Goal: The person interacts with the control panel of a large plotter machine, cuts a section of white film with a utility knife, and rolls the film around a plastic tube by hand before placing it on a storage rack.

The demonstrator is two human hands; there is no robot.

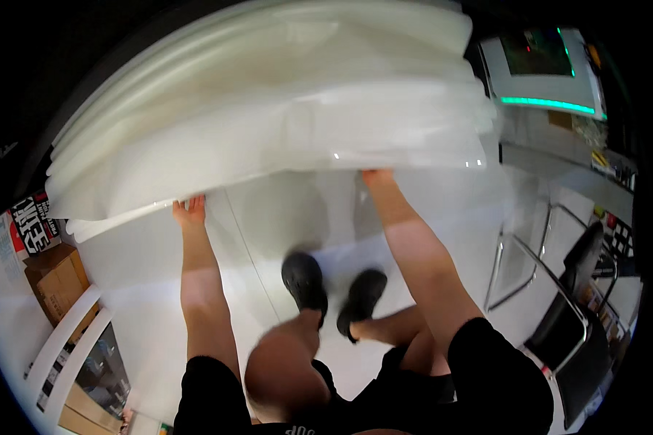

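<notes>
A wide, glossy whitish sheet (305, 119), probably plastic film, hangs in layered folds across the upper part of the head view. My left hand (189, 211) grips its near edge left of centre, with several fingers showing at the rim. Farther right, my right hand (378, 176) holds the same edge; most of its fingers are hidden by the sheet. Both arms are stretched forward. Below the edge, my feet in black clogs (305, 277) stand apart on the pale floor (250, 239).
At right stands a black chair (563, 310) with a chrome tube frame. Beyond it is a white unit (544, 87) with green light strips. An open cardboard box (60, 283), a printed carton (32, 223) and a white shelf (76, 353) line the left side.
</notes>
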